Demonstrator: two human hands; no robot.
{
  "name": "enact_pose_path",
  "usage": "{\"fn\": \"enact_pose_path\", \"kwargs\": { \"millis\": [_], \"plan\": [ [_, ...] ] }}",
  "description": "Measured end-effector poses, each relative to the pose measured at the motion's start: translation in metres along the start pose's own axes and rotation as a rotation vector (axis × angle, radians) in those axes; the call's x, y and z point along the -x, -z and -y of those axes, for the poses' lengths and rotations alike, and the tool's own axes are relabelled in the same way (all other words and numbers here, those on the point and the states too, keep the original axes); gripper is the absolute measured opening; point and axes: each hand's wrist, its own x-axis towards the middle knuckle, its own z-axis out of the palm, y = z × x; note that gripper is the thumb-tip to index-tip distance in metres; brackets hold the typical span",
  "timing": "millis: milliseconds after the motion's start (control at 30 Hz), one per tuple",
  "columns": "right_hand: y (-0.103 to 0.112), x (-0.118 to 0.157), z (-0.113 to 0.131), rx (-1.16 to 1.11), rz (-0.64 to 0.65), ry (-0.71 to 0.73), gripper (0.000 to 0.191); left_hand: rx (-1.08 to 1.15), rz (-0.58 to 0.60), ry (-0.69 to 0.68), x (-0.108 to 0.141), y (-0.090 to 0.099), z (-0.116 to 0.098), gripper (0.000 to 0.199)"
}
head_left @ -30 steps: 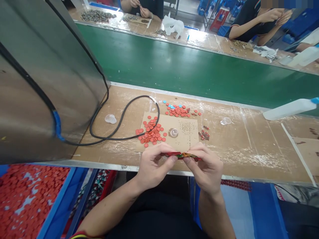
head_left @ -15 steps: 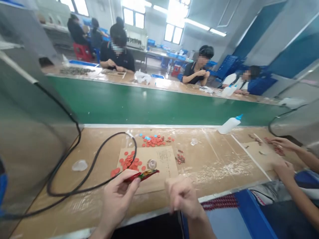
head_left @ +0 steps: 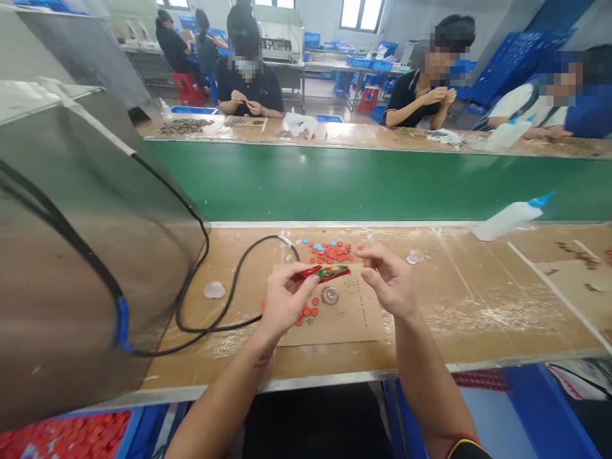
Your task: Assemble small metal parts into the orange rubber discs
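Red-and-green strip (head_left: 326,274) is sitting pinched in my left hand (head_left: 285,298) above the cardboard sheet (head_left: 366,325) mid-desk (head_left: 459,299), while my open right hand (head_left: 386,280) is hovering apart from it.

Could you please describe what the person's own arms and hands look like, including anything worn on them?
The left hand and right hand are bare, with no gloves, and no ring or watch shows. Both forearms are uncovered. At the bottom edge of the view, the right arm's short dark sleeve ends in a thin red and yellow trim.
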Motion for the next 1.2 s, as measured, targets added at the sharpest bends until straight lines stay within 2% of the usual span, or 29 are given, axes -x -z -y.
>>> {"fn": "enact_pose_path", "kwargs": {
  "millis": [100,233,367,533,667,867,1200],
  "plan": [
    [-0.007,-0.005,-0.021,0.028,0.033,0.003,0.026,0.031,0.088,0.000,-0.026,-0.013,0.006,0.024],
    [-0.015,0.003,-0.038,0.016,-0.001,0.043,0.010,0.031,0.194,-0.058,-0.037,-0.019,0.026,0.019],
    [-0.019,0.010,-0.049,-0.042,-0.033,0.121,0.016,-0.033,0.230,-0.252,-0.034,-0.012,0.039,0.010],
    [-0.021,0.018,-0.050,-0.054,0.033,0.176,0.024,-0.218,0.223,-0.547,-0.029,-0.004,0.037,0.010],
    [-0.023,0.023,-0.048,-0.062,0.043,0.180,0.029,-0.312,0.214,-0.675,-0.026,-0.003,0.035,0.014],
    [-0.023,0.026,-0.045,0.012,0.089,0.168,0.027,-0.338,0.216,-0.680,-0.022,-0.001,0.035,0.019],
    [-0.024,0.029,-0.043,0.066,0.143,0.153,0.017,-0.275,0.210,-0.617,-0.017,-0.005,0.037,0.016]
  ]
}}
